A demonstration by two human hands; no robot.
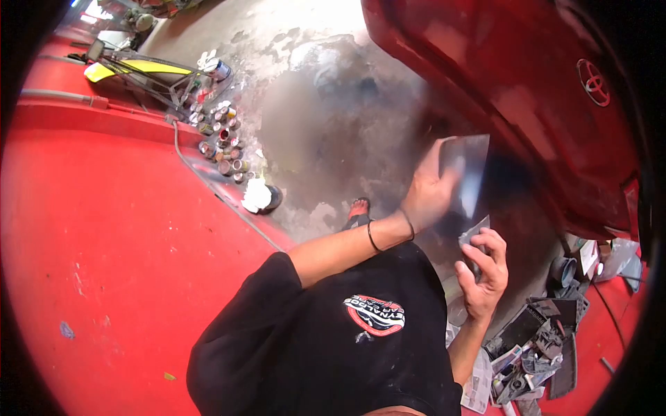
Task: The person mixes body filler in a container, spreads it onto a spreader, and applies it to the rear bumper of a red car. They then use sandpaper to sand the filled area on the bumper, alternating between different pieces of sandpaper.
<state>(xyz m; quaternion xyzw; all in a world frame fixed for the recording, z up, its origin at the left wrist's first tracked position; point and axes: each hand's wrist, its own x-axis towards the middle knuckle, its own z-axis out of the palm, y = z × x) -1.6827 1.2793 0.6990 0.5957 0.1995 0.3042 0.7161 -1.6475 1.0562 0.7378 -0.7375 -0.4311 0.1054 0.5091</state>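
Note:
My left hand point(427, 194), with a dark band at its wrist, grips a flat, shiny grey rectangular sheet point(475, 163). My thumb lies across its face, and the sheet is slightly blurred. Just below and to the right, my right hand point(488, 270) has its fingers curled round a small, thin grey piece with a pointed corner point(474, 230). Its exact kind I cannot make out. The two held things are close together but look apart. Beyond them, to the right, stands a dark red car point(513, 76) with a round emblem.
Several paint cans point(223, 142) line the red ledge at left, with a white-topped container point(258, 195) nearer me. A dark frame with a yellow part point(142, 68) lies behind them. Newspaper point(479, 381) and dark grey parts point(544, 347) lie at lower right. My foot point(359, 208) is on the floor.

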